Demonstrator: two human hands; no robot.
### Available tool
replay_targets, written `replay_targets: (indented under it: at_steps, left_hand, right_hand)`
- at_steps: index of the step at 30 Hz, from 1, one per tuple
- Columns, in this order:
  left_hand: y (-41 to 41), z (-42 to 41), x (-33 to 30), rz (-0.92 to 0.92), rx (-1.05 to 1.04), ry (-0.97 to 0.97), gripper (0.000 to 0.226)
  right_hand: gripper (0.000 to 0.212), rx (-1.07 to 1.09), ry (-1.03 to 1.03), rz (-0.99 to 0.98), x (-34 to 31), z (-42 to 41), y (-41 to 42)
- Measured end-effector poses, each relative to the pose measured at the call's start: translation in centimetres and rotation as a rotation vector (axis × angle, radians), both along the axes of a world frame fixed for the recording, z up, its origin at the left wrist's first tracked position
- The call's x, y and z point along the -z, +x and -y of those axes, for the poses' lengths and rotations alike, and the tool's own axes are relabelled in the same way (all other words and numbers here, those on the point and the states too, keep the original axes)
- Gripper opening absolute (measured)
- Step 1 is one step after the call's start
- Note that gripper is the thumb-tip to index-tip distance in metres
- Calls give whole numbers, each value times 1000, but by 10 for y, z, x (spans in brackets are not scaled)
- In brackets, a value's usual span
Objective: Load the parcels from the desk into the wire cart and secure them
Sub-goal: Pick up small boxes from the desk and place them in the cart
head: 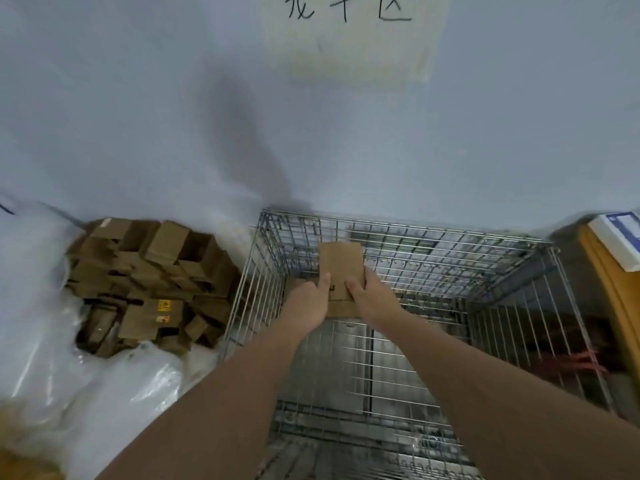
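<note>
The parcel (341, 271) is a flat, rectangular carton of plain brown corrugated cardboard with small dark print near its lower edge. It is held over the open top of the wire cart (408, 244), toward the cart's far left corner. The left hand (309, 299) grips the parcel's left edge, thumb lying on the top face. The right hand (367, 292) grips the right edge, fingers curled over the top face.

The wire cart is a rectangular cage of bright metal grid with thin rods; its floor appears to be mesh over a reflective sheet, though blur prevents confirmation. A pale blue-grey wall (138, 116) stands behind it, bearing a cream paper sign (349, 39) with handwritten black characters. Left of the cart, a heap of small cardboard boxes (149, 282) lies in crumpled clear plastic sheeting (52, 341).
</note>
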State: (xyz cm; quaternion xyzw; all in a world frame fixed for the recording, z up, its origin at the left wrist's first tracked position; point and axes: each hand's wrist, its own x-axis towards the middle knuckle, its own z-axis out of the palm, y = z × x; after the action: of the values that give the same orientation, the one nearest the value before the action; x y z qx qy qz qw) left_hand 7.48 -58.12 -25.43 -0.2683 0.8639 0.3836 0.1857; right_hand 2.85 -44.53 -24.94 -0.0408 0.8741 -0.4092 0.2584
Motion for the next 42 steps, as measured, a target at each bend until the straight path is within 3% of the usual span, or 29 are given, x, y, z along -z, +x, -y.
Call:
replay_targets:
  at_steps: [9, 14, 18, 21, 23, 28, 31, 34, 37, 39, 42]
  left_hand:
    - [-75, -9, 253, -24, -215, 121, 48]
    - [-97, -21, 412, -44, -265, 295, 52]
    - [-101, -25, 503, 66, -205, 428, 68]
    - [-105, -26, 548, 127, -213, 444, 74]
    - [-111, -28, 567, 93, -302, 467, 65]
    - [-135, -36, 584, 104, -934, 592, 35]
    - [-140, -33, 578, 74, -1062, 678, 30]
    - [-137, -27, 566, 117, -1026, 724, 41]
    - [-123, -17, 554, 246, -817, 633, 50]
    - [-114, -5, 539, 316, -590, 507, 47]
    - [-109, 19, 501, 374, -37, 226, 44]
  right_hand:
    - [61, 46, 28, 0, 263, 1, -69]
    - [47, 45, -88, 1, 411, -5, -101]
    - [48, 61, -94, 87, 497, -9, -116]
    - [48, 35, -61, 130, 539, -6, -127]
    - [42, 41, -66, 154, 558, -2, -132]
    - [42, 93, -52, 133, 580, 14, -139]
    - [46, 152, -29, 117, 579, 26, -145]
    - [50, 141, -1, 172, 571, 27, -146]
    - [54, 99, 51, 260, 550, 17, -146]
    - [50, 38, 77, 312, 527, 7, -146]
    - [55, -228, 271, 297, 482, -8, -145]
